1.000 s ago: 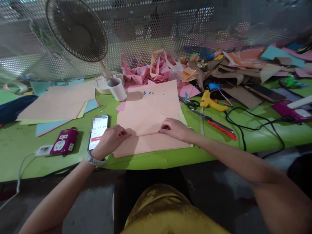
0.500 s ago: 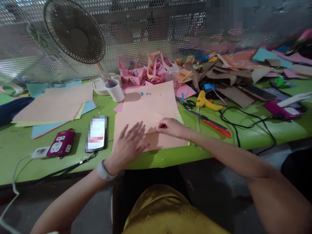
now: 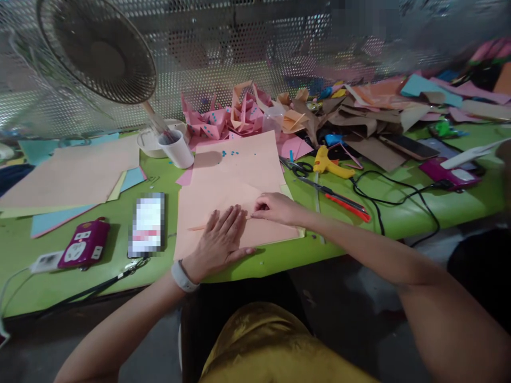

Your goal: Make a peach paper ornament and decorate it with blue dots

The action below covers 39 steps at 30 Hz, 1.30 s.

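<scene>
The left hand (image 3: 221,236) lies flat, palm down, fingers slightly apart, across a slim paper strip (image 3: 195,229), whose tip emerges on its left. The right hand (image 3: 277,208) pinches the strip's right end. The strip looks peach (slightly deeper than the sheet (image 3: 275,231) beneath).

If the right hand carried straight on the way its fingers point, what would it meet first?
The right hand would likely meet the left hand first: it lies palm-down across the thin peach-coloured strip, directly in line. Relative height is hard to judge in this view.
</scene>
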### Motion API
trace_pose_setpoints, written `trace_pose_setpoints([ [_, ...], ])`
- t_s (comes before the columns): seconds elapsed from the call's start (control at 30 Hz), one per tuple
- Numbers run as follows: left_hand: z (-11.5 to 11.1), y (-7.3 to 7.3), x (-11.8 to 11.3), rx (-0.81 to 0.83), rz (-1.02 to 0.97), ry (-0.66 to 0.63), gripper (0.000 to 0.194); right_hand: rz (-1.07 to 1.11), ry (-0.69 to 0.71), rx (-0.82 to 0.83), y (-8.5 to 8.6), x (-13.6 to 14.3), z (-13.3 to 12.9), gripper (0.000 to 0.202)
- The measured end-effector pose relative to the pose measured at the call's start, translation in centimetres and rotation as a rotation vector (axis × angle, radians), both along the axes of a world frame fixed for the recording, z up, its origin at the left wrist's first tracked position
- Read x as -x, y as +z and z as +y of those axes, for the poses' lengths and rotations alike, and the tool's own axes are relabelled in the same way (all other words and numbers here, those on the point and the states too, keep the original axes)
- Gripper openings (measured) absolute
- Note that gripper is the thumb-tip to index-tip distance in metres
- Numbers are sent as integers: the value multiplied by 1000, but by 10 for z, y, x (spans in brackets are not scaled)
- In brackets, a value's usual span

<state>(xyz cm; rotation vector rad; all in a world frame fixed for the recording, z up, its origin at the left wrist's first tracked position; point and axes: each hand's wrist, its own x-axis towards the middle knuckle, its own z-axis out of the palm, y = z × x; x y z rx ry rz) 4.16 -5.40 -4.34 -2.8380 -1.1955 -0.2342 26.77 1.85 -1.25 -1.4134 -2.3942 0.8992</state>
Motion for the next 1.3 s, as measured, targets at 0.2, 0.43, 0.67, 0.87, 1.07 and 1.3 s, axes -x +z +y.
trace_pose_setpoints([
  [0.2,-1,7,-2,45,6,7,84,-64,-43,5,4,-29,0,17],
  [0.43,0,8,-2,52,-3,15,75,-58,-70,36,7,-60,-2,18],
  [0.67,2,12,-2,63,16,6,75,-51,-77,49,7,-64,-1,19],
  [0.87,5,15,-1,65,40,-2,73,-55,-67,52,3,-66,2,21],
  [1.07,6,15,-2,86,20,9,75,-76,-68,42,6,-65,1,20],
  [1.3,3,10,-2,82,-4,42,76,-42,-31,57,1,-68,3,24],
])
